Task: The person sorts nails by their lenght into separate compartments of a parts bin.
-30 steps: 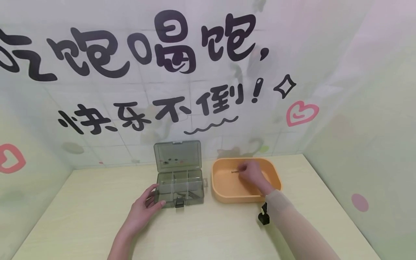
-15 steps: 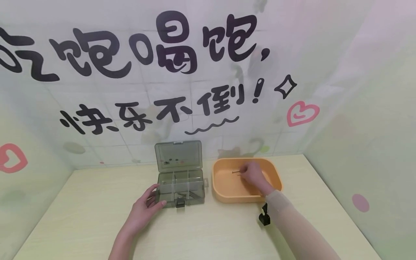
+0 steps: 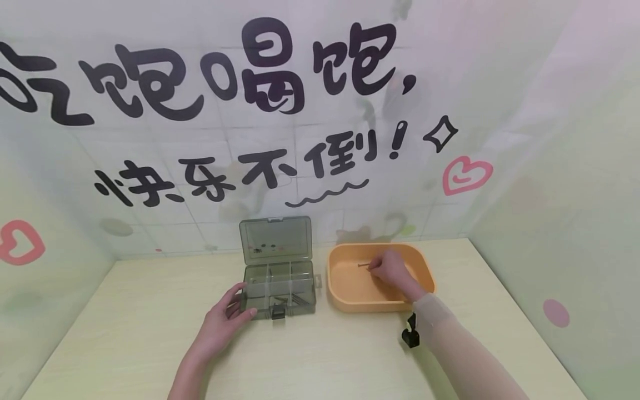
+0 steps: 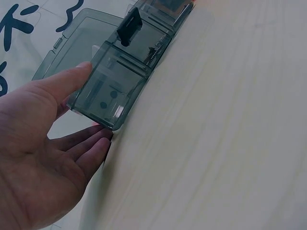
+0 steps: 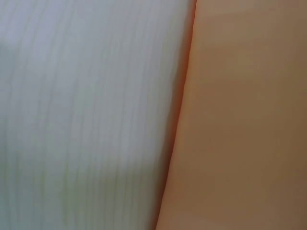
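Observation:
In the head view my left hand [image 3: 220, 322] grips the left end of a smoky grey compartment box [image 3: 306, 309]. The left wrist view shows the thumb [image 4: 76, 74] on the box's front rim and the other fingers along its end wall. Several screws [image 3: 299, 300] lie in a front compartment, and the lid [image 3: 276, 241] stands raised at the back. Inside the orange tray [image 3: 345, 303], my right hand [image 3: 392, 269] has its fingers bent and pinches a thin screw [image 3: 363, 265], whose head points left. Most of that screw's far end is hidden by the fingers.
Tray and box stand side by side on a pale wooden table [image 3: 320, 355], near the printed back wall [image 3: 320, 222]. A black clip-like object [image 3: 410, 336] shows below the right cuff. In the right wrist view only the table and the tray's side [image 5: 240, 120] appear.
My right fingers have shifted slightly at the screw; a second thin line beside it has gone from sight. The left hand stays on the box. The whole view drifts slightly.

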### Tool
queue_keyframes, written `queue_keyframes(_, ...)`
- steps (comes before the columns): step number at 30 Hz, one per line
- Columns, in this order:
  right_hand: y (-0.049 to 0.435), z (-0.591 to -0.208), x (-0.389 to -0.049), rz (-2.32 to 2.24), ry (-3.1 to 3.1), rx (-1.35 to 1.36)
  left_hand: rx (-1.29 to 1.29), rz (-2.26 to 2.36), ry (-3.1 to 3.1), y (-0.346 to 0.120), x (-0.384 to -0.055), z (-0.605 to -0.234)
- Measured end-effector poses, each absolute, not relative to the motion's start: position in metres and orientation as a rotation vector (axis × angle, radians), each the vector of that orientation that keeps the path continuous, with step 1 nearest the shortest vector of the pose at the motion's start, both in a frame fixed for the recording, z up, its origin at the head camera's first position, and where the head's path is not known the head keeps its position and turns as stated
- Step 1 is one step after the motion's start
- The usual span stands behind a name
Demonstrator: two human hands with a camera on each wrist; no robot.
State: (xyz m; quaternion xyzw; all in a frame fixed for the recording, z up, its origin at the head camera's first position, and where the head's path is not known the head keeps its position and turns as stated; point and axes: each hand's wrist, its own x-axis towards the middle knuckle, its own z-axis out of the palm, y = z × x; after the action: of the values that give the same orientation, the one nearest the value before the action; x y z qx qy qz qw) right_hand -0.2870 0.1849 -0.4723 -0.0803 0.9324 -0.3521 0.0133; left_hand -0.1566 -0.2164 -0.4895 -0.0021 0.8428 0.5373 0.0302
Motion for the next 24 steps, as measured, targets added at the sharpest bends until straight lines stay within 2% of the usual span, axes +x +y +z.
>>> queue_keyframes(24,0.178,-0.459,-0.263,-1.174,2.908,-0.425,-0.003,1.653,2.613,-0.216,-0.158,-0.490)
